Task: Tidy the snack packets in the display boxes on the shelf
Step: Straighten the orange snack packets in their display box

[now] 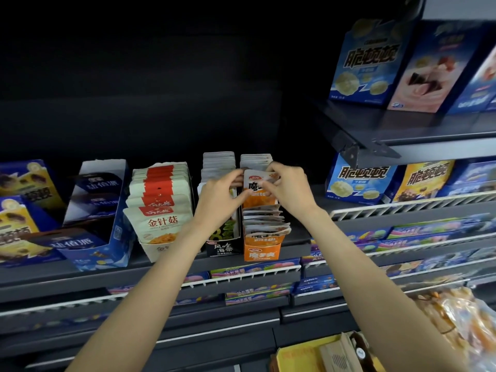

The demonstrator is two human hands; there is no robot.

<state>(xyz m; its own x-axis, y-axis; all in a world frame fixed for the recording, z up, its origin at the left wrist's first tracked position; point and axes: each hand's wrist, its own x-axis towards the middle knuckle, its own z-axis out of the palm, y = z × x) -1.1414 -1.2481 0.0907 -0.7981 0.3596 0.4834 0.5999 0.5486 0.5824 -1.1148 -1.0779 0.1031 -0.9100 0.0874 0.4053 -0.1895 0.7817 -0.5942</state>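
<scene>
Hands meet over an orange display box (261,251) on a shop shelf (161,267): left hand (218,193) and right hand (288,187) both pinch an upright orange snack packet (256,191) between curled fingertips, above the leaning packets (265,221) filling the box. Just left of the left fingers sits a black display box (224,247).

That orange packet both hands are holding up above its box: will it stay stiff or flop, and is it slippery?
Probably floppy: the orange packet is a thin flat pouch, and its neighbours in the orange box lean and curl. Likely light, since the left hand and right hand hold it by fingertip pinches. Its glossy film may slide in a loose grip.
</scene>
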